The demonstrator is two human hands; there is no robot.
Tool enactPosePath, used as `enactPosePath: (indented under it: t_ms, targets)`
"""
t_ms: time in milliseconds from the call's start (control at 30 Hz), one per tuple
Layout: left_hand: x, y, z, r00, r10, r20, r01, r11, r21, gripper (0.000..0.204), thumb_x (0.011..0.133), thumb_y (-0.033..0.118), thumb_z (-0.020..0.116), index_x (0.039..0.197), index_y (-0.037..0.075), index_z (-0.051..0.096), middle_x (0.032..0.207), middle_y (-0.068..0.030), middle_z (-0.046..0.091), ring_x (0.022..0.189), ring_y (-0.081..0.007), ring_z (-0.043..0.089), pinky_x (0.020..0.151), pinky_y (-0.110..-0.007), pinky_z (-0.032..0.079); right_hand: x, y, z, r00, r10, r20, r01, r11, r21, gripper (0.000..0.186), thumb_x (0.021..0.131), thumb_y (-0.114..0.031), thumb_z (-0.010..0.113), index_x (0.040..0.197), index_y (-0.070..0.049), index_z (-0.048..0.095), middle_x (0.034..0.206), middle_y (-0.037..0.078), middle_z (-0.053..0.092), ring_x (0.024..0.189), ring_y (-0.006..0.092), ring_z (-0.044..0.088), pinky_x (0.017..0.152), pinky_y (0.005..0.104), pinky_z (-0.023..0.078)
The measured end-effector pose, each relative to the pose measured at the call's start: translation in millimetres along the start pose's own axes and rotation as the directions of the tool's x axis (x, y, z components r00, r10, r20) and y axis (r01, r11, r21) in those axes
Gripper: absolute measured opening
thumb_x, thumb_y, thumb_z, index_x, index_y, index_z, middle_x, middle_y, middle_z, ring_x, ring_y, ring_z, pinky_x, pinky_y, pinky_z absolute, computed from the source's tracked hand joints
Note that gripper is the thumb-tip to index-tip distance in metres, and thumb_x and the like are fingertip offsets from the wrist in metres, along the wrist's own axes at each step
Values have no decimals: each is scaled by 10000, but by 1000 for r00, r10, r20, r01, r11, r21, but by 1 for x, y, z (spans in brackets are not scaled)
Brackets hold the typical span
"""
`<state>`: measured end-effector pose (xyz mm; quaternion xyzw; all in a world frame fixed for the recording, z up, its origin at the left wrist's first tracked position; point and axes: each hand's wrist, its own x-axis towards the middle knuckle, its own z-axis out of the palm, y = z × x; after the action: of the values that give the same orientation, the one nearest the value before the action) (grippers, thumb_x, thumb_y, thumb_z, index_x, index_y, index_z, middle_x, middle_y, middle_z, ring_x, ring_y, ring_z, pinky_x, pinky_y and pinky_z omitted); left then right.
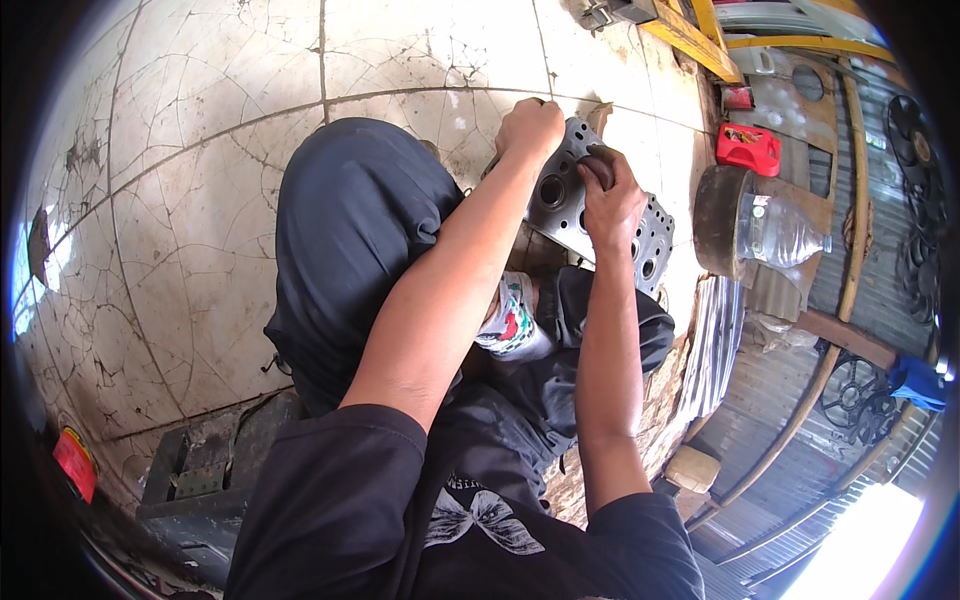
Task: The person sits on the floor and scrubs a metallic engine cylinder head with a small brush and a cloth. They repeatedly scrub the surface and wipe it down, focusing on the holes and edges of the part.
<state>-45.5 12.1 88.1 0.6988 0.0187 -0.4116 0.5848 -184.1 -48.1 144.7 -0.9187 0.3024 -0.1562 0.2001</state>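
A grey metal engine cylinder head [568, 215], with round valve openings and several small holes, lies on the tiled floor between and beyond my knees. My left hand [530, 128] is closed at its far left corner and seems to grip the edge there; the fingertips are hidden. Above the flat face, my right hand [615, 195] pinches a dark brown rounded object [597, 172] between thumb and fingers, against or just over the metal. Its exact kind is not clear.
Cracked pale tiles [210, 250] spread out to the left. To the right stand a red plastic bottle [748, 150], a clear plastic bottle [780, 232] and a round drum-like piece [718, 222]. Behind my left elbow sits a dark toolbox-like case [195, 500]. Yellow metal bars [690, 40] stand far right.
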Motion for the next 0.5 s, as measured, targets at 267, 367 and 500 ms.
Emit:
enactPosePath:
  t_ms: [267, 367, 500]
  targets:
    - [-5, 6, -1, 1000, -2, -19, 3, 999, 42, 492, 984, 362, 480, 1282, 41, 704, 1321, -240, 690, 1256, -398, 651, 1088, -480, 487, 15, -2, -5, 982, -169, 85, 179, 976, -121, 239, 909, -10, 719, 1140, 6, 658, 1025, 146, 798, 1001, 275, 781, 900, 345, 583]
    - [-6, 6, -1, 1000, -4, -22, 5, 999, 50, 494, 988, 366, 474, 1283, 43, 704, 1323, -234, 690, 1262, -398, 647, 1098, -480, 480, 18, -1, -1, 976, -206, 76, 215, 967, -139, 239, 907, -18, 722, 1134, 4, 649, 1026, 149, 796, 996, 290, 779, 897, 357, 587]
    - [-7, 8, 0, 1000, -8, 22, 6, 996, 89, 504, 993, 374, 461, 1301, 51, 695, 1344, -233, 679, 1273, -402, 639, 1109, -481, 471, 17, -1, 8, 972, -236, 13, 236, 967, -97, 219, 896, 1, 703, 1107, -21, 647, 1011, 153, 790, 954, 342, 769, 856, 404, 593]
